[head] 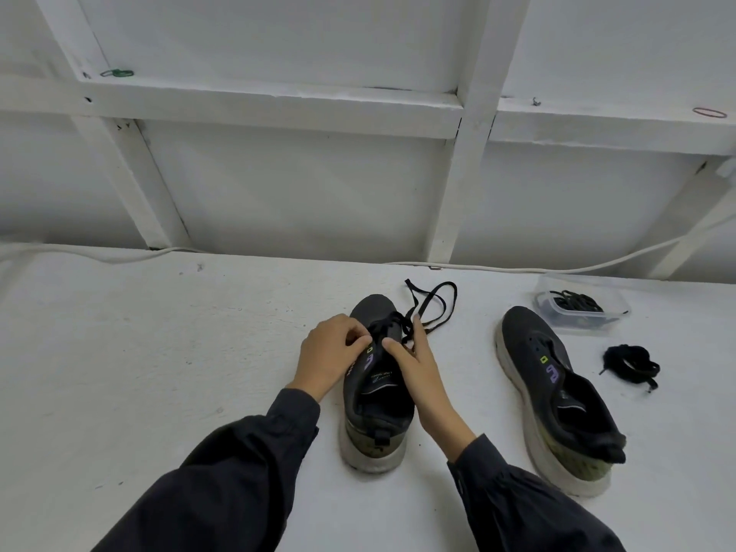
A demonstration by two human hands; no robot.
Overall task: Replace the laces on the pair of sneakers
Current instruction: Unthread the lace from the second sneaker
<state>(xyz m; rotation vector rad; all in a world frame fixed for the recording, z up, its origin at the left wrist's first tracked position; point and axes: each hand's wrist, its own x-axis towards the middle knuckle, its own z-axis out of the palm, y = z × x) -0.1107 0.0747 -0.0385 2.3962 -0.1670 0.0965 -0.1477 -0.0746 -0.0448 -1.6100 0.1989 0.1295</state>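
Sneaker (374,396) under work stands at the centre of the white, slightly rough tabletop (159,352), heel toward me, toe pointing away. I read a dark knit upper, a thick white foam sole and an olive heel panel. A flat black lace (432,298) is threaded through the front eyelets, and its free ends lie in loose loops just beyond the toe.

Left hand (330,352): fingers (352,332) curled, tips closed on the lace at the left eyelet row. The wrist angles in from the left, in a dark sleeve (247,452).

Right hand (418,364): fingers (417,324) nearly straight. The index tip touches a lace strand and the thumb rests against the tongue. The palm lies along the shoe's right side. I cannot tell whether thumb and index pinch the strand.

Second sneaker (557,396), same build, lies well apart to the right with bare eyelets. A bundled black lace (631,362) sits just beside it. A clear plastic container (609,308) behind it holds more black laces.
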